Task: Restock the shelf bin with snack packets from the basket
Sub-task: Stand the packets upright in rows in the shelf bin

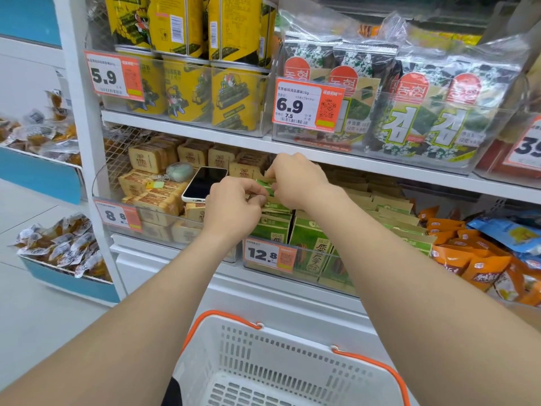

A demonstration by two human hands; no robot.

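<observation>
The left hand (234, 207) and right hand (298, 183) meet, fingers curled, each pinching one end of a small green snack packet (265, 186) just above the clear plastic shelf bin (317, 269) (its flat green-and-kraft packets (307, 238) stand upright). A white slotted basket (263, 356) with orange handles sits below the white shelving (292, 150).

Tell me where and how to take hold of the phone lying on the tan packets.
Pinch the phone across its two long edges near the end facing you, coming from the front and slightly above. It lies screen up, tilted on the tan packets, so those edges look exposed, and the shelf overhead would likely block a straight-down reach.
</observation>
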